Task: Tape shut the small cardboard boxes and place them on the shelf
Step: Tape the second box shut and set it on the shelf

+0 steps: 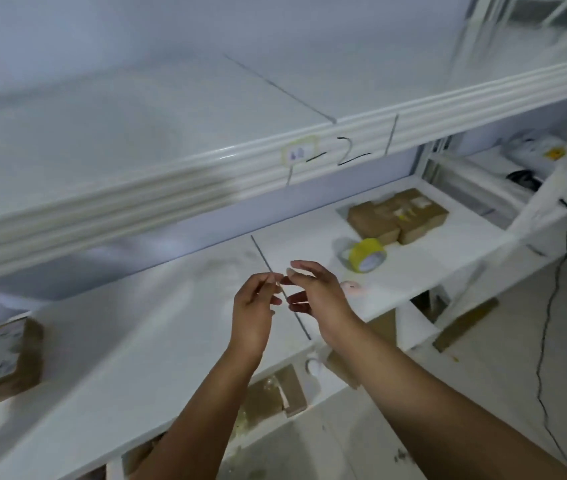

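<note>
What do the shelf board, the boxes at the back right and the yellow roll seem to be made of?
Shelf board: likely painted metal or laminate, white, glossy, showing soft reflections. Boxes: brown cardboard, matte, with pale labels. Roll: probably plastic packing tape, yellowish and translucent, on a pale core.

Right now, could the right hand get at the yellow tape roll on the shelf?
Probably yes: the right hand hovers close beside the tape roll, and only bare shelf appears to lie between them.

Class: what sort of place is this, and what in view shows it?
Probably a stockroom or packing area: white shelving with a handwritten number on its edge, cardboard boxes on the shelf, and a roll of yellow tape beside them.
</note>
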Available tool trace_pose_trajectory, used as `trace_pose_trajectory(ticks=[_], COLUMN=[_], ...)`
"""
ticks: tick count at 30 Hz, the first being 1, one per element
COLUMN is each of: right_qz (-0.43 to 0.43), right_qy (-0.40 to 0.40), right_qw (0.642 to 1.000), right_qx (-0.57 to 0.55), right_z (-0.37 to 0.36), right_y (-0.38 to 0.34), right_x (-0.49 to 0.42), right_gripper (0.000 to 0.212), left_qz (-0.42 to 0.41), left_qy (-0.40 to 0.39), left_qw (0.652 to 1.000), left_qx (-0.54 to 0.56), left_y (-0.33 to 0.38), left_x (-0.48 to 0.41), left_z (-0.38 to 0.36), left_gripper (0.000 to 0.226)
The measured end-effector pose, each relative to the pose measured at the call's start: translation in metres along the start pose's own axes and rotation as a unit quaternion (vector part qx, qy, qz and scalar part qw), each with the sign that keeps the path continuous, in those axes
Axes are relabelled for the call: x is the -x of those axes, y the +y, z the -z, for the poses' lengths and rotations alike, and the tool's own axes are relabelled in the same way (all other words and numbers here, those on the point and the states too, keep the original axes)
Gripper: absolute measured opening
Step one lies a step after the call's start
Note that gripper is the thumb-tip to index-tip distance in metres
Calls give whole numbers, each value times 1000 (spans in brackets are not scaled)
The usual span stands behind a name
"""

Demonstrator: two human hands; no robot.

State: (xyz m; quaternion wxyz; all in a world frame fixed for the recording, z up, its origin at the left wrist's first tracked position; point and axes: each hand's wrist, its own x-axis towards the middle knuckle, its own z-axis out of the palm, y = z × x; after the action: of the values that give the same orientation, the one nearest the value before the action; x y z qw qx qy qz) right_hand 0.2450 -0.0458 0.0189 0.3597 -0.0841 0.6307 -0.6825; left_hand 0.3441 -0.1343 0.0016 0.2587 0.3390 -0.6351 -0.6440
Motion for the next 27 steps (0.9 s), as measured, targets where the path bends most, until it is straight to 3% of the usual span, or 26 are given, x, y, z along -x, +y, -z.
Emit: trace_pose_trajectory(ticks=[11,19,24,27], right_qz=[1,-18,-38,-34], right_qy=[38,72,96,73], right_qw=[999,997,992,985], right_qx=[19,28,77,150], right_z=[155,226,259,270], right_y=[-24,-38,-50,-55], right_x=[-29,-97,-154,-179], right_gripper=[14,17,24,56], left_qz=[4,-24,-74,-16], left_qy=[-43,-41,12,25], left_qw=[999,998,968,895], left_qx=[-4,-51,-239,-445], left_y=[-13,-18,-13,-14], left_x=[-5,-75,-140,-187], left_z=[-162,-242,-278,-298], left_gripper=[22,15,17,31])
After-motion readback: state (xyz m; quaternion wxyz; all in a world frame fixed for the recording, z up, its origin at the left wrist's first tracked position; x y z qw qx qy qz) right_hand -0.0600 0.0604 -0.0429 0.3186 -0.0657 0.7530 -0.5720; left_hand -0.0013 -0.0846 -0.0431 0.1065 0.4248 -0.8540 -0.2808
